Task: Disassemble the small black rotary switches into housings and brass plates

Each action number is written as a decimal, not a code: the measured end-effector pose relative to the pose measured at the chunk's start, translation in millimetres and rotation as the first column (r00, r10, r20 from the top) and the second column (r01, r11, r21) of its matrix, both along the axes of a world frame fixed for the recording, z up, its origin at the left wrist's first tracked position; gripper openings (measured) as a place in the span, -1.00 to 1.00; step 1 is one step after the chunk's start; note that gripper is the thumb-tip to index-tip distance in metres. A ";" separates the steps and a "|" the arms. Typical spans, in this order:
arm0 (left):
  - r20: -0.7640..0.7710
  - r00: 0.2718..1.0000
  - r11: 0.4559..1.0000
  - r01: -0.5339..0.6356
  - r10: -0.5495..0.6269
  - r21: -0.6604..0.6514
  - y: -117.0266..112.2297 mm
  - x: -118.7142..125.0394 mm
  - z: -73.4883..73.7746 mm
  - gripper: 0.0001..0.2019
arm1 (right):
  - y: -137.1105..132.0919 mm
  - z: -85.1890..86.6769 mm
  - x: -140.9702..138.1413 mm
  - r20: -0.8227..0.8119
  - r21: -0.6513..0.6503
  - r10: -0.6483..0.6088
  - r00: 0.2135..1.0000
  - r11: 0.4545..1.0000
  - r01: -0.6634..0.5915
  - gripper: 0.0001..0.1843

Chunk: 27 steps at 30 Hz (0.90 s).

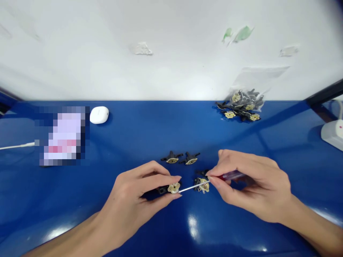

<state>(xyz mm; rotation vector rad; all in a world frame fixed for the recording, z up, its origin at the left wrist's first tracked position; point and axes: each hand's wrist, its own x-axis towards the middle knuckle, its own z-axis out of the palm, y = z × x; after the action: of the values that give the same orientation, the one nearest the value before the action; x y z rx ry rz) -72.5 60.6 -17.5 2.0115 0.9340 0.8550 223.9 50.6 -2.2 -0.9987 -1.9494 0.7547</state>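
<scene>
My left hand (139,194) pinches a small black part with a brass-coloured face (171,188) against the blue table. My right hand (250,185) grips a screwdriver with a red see-through handle (232,175). Its thin metal shaft (190,188) points left, with the tip touching the brass face of the held part. Another part of the same kind (203,184) lies just under the shaft, beside my right fingertips. Two more parts (172,158) (190,159) sit side by side a little farther back.
A pile of several similar parts (242,106), partly on a clear plastic bag, lies at the back right. A white oval case (99,115) and a blurred-out flat object (63,137) with a white cable (16,146) are at the left. A white device (333,132) stands at the right edge.
</scene>
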 end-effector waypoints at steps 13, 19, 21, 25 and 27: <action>0.017 1.000 1.000 -0.008 0.008 -0.022 -2.6 -1.5 -7.0 -0.69 | 5.1 5.9 -1.8 0.154 0.155 -0.010 0.988 0.988 -0.014 -0.82; -0.064 0.992 0.994 0.107 -0.108 -0.009 -0.9 -5.2 0.9 -0.53 | -0.2 14.4 -2.0 0.184 0.122 0.005 0.983 0.992 -0.028 -0.89; -0.071 0.986 0.989 0.148 -0.149 -0.025 -2.1 -7.1 0.4 -0.49 | -3.2 16.5 -1.6 0.164 0.092 0.025 0.986 0.995 -0.040 -0.90; -0.080 0.986 0.989 0.142 -0.146 -0.043 -3.1 -7.6 -4.0 -0.46 | -6.8 18.3 -1.0 0.134 0.044 0.057 0.989 0.997 -0.064 -0.81; -0.057 0.995 0.995 0.076 -0.079 -0.059 -2.4 -6.2 -5.0 -0.51 | -7.6 17.8 -0.9 0.132 0.020 0.035 0.991 0.999 -0.038 -0.77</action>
<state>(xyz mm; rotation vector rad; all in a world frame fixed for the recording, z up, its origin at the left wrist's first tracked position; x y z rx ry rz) -78.7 58.2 -22.6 2.0202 0.8970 0.7217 223.0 43.0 15.6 -1.0243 -2.0897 0.7015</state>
